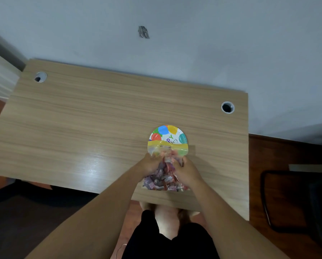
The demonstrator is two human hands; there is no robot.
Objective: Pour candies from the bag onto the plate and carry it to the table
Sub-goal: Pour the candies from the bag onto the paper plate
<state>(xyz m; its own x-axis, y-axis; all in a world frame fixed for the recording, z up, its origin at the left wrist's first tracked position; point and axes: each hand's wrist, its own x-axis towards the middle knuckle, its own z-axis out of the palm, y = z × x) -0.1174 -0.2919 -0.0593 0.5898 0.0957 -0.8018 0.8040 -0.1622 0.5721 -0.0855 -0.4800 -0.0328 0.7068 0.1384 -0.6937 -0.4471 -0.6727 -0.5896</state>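
A clear zip bag (165, 176) with a yellow top strip, full of wrapped red and purple candies, is held over the near half of a paper plate (168, 134) printed with coloured balloons. The plate lies on the wooden desk (81, 128), right of centre. My left hand (148, 163) grips the bag's left side just below the strip. On the opposite side my right hand (186, 171) holds it at the same height. The bag's mouth points away from me over the plate. Whether the strip is sealed cannot be told. No candies show on the plate.
The desk stands against a pale wall, with a cable hole (40, 77) at the far left and another cable hole (227, 107) at the far right. A dark chair frame (268, 202) stands on the floor to the right. My legs and feet show below the desk's front edge.
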